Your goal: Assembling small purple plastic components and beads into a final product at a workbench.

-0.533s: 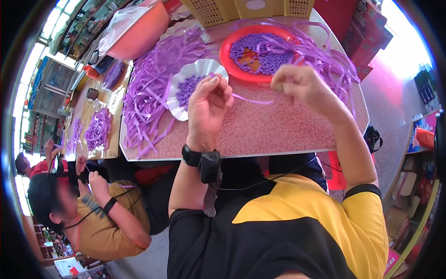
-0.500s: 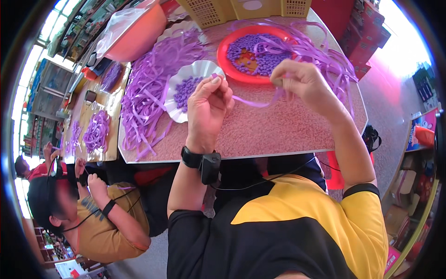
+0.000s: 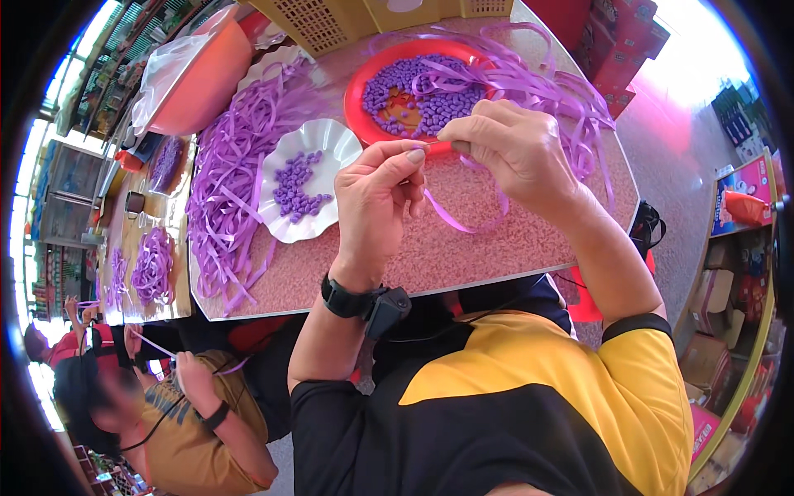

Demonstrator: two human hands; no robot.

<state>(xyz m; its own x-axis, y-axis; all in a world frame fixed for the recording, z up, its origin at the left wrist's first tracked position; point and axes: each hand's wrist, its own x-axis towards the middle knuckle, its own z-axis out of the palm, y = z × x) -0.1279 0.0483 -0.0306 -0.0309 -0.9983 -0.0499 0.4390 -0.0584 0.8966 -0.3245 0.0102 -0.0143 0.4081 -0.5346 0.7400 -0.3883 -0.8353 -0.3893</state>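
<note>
My left hand (image 3: 382, 192) is raised over the front of the table, thumb and forefinger pinched on a purple ribbon (image 3: 473, 229). Facing it, my right hand (image 3: 517, 157) also pinches the ribbon, whose slack loops below both hands. A thin piece spans the small gap between the fingertips; its detail is too small to make out. Left of my left hand stands a white scalloped dish (image 3: 337, 147) with purple beads (image 3: 291, 192) in it. Behind my right hand, a red plate (image 3: 356, 107) holds more purple beads (image 3: 451, 114), partly covered by ribbons.
A heap of purple ribbons (image 3: 231, 178) covers the table's left side; more ribbons (image 3: 579, 99) trail off the right. A yellow crate (image 3: 322, 25) and a pink basin (image 3: 203, 87) stand at the back. Another person (image 3: 198, 422) works at the left beside a wooden table (image 3: 182, 281).
My hands have come together, the right moving left and down toward the left fingertips. The view has shifted, so the table's things sit farther left. More of the white dish shows.
</note>
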